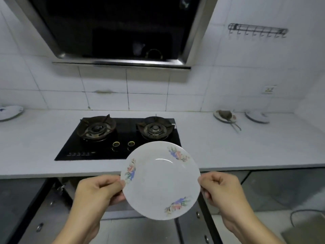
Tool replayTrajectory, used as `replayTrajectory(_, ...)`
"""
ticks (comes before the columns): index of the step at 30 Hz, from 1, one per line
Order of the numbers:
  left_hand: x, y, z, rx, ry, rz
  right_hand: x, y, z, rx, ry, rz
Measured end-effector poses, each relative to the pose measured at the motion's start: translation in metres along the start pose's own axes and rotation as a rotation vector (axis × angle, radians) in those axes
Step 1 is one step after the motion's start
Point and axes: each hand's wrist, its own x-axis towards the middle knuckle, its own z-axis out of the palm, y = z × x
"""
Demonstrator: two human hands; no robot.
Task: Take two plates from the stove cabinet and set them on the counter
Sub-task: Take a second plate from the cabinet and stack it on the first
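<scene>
A white plate with flower prints [160, 180] is held in the air in front of the counter's front edge, over the stove cabinet. My left hand [98, 191] grips its left rim and my right hand [221, 191] grips its right rim. The plate tilts slightly toward me and covers the stove's front right corner. The white counter [246, 147] runs left to right behind it. Below the counter the stove cabinet [58, 205] stands open, its doors swung out on both sides; its inside is dark.
A black two-burner gas stove [98, 138] is set into the counter under a range hood [119, 32]. One plate [10, 111] lies at far left. At back right are a plate with a dark object [225, 116] and another plate [256, 117].
</scene>
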Motion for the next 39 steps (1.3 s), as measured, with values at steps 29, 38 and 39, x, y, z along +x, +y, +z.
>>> replayTrajectory(29,-0.042,-0.018,0.226,0.145,-0.525,-0.128,-0.056,0.046,-0.224,0.106,0.493,0.139)
replayTrajectory(38,-0.041,-0.03,0.3,0.113,-0.659,-0.167,-0.063,0.05,-0.269,0.177,0.654,0.155)
replayTrajectory(39,-0.042,-0.032,0.312,0.125,-0.667,-0.162,-0.061,0.052,-0.279,0.182,0.67,0.154)
